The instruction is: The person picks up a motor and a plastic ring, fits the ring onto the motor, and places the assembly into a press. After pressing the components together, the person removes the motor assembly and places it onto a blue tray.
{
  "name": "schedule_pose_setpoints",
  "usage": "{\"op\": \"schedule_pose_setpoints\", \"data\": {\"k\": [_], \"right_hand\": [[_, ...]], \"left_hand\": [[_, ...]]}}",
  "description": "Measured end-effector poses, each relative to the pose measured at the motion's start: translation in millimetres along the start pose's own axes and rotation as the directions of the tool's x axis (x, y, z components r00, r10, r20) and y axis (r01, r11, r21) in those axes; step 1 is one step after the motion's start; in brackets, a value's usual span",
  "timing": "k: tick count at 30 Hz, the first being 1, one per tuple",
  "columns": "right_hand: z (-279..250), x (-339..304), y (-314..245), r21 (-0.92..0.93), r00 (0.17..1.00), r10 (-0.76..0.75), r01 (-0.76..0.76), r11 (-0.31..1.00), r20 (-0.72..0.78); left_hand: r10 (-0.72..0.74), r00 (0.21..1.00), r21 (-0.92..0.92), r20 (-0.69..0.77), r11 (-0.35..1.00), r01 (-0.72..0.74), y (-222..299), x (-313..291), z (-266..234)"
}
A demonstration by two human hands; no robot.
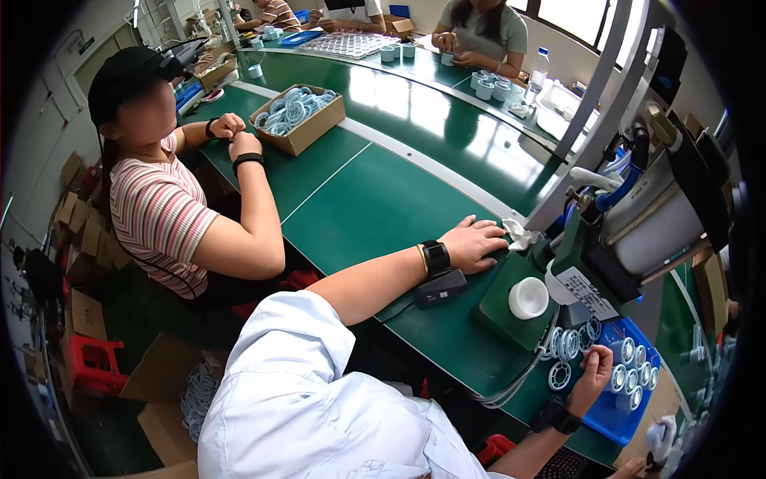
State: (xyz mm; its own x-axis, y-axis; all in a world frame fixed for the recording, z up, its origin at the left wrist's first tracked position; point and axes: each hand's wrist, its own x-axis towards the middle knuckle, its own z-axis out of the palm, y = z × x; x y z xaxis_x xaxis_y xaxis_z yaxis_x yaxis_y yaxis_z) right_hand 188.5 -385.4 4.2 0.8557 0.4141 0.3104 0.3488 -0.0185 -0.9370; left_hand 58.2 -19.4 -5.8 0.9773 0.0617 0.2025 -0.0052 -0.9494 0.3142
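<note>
My left hand [475,242] lies palm down on the green table, fingers spread and nothing held, beside a crumpled white cloth [520,235]. To its right, a white round cup-like piece [528,298] sits on the green base [501,307] of a bench press [586,275]. My right hand [592,379] is closed, fingertips pinched together, above the near-left edge of a blue tray [610,429]. Whatever is in the pinch, if anything, is too small to make out. Several pale-blue rings [559,375] lie left of that hand. Pale-blue cylindrical parts [629,375] stand in the tray.
A co-worker in a striped shirt [159,215] sits at left, hands beside a cardboard box [299,144] of pale-blue rings. Grey cables [511,391] run from the press over the table's near edge. Other people work across the bench. A red stool [96,363] stands lower left.
</note>
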Motion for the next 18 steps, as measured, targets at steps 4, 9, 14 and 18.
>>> {"op": "schedule_pose_setpoints", "data": {"k": [4,9,14,18], "right_hand": [[1,0,0,-0.001,1.0,-0.005,0.005,1.0,-0.001],[0,-1,1,-0.01,1.0,-0.007,0.007,1.0,0.0],[-3,-2,4,-0.023,1.0,0.027,-0.027,0.999,-0.01],[14,-8,-25,0.18,0.997,0.066,-0.059,0.982,-0.032]], "left_hand": [[-0.014,1.0,-0.001,0.005,1.0,0.014,-1,-3,-1],[-0.017,1.0,-0.017,0.008,1.0,0.017,1,-2,1],[0.007,0.998,-0.052,-0.055,0.999,-0.009,-3,-5,4],[-0.131,0.969,-0.551,-0.211,0.834,-0.007,-9,0,-3]]}}
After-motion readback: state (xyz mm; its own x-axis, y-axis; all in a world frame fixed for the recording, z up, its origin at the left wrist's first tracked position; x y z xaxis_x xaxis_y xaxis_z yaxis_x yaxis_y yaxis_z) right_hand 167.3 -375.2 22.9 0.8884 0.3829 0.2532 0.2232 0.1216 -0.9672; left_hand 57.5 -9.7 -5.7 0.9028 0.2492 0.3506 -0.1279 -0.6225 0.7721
